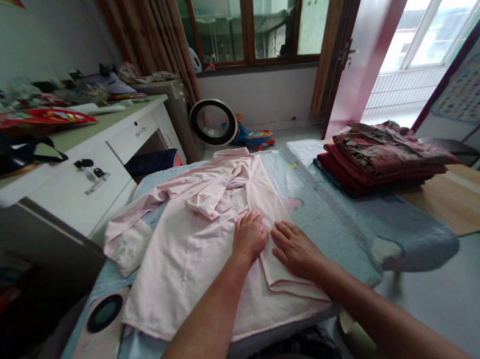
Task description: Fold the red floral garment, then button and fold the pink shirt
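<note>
The fingers of the left hand (250,234) lie flat and close together, palm down, on the pale pink shirt (195,243); they press the cloth and grip nothing. The fingers of the right hand (296,250) are also stretched out, a little apart, and rest flat on the folded right edge of the same shirt, just beside the left hand. The two hands almost touch each other. Both bare forearms reach in from the bottom of the view.

The shirt is spread on a light blue padded board (338,211) in front of the person. Its right side is folded inward as a long strip under the right hand, and one sleeve hangs out to the left, over the board's edge. The collar part is crumpled at the far end.

Further right on the board, well apart from the hands, is a stack of folded red patterned clothes (380,158). Beside it a wooden table top (470,197) shows. On the left stands a white desk (94,168) with many things on it.
</note>
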The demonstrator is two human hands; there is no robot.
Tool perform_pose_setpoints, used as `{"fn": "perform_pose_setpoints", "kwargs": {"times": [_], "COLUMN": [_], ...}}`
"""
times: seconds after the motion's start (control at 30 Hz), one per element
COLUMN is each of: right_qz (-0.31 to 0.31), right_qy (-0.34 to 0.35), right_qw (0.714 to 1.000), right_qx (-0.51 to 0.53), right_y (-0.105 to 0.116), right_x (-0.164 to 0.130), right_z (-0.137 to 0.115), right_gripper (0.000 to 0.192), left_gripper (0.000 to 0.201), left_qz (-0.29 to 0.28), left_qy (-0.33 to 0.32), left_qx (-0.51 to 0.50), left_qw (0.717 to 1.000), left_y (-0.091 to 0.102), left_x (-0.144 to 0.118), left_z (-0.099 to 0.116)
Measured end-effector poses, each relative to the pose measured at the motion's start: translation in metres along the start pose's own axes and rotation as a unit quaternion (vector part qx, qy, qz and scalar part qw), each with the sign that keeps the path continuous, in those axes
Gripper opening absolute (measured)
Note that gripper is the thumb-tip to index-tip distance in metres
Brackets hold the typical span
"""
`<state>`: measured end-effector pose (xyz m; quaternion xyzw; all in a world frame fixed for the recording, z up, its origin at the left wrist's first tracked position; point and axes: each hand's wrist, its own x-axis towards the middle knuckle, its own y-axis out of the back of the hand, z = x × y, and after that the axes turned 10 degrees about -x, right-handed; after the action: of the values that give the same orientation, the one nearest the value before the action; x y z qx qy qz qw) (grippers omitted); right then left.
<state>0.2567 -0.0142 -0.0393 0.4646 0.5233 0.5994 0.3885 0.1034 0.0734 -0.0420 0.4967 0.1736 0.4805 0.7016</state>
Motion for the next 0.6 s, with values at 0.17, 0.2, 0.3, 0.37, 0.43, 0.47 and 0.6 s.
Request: {"fn": "perform_pose_setpoints", "kwargs": {"times": [0.17,0.2,0.3,0.37,0.43,0.47,0.6], "right_qz": [0.012,0.015,0.016,0.016,0.014,0.012,-0.002], "right_qy": [0.011,0.013,0.011,0.009,0.009,0.011,0.023], "right_qw": [1.0,1.0,0.999,0.999,0.999,0.999,0.998], "right_qx": [0.013,0.017,0.027,0.032,0.036,0.037,0.05], "right_y": [0.005,0.006,0.008,0.009,0.01,0.01,0.02], "right_x": [-0.016,-0.019,-0.025,-0.029,-0.033,-0.035,-0.039], "right_z": [-0.002,-0.002,-0.003,-0.004,-0.004,-0.004,-0.001], "right_gripper": [0.046,0.045,0.045,0.044,0.044,0.044,0.045], "left_gripper": [0.04,0.04,0.041,0.041,0.041,0.041,0.041], "left_qz": [0.001,0.002,0.0,-0.004,-0.006,-0.007,-0.005], "left_qy": [0.001,0.0,0.0,0.002,0.003,0.003,0.004], "left_qx": [0.005,0.006,0.004,0.001,-0.003,-0.004,-0.002], "left_qw": [1.0,1.0,1.0,1.0,1.0,1.0,1.0], "left_y": [-0.001,-0.001,-0.001,0.0,0.0,-0.001,-0.003], "left_x": [0.001,0.001,0.001,0.0,0.0,0.001,0.001], "left_z": [-0.001,-0.001,-0.001,0.0,0.0,-0.001,-0.002]}}
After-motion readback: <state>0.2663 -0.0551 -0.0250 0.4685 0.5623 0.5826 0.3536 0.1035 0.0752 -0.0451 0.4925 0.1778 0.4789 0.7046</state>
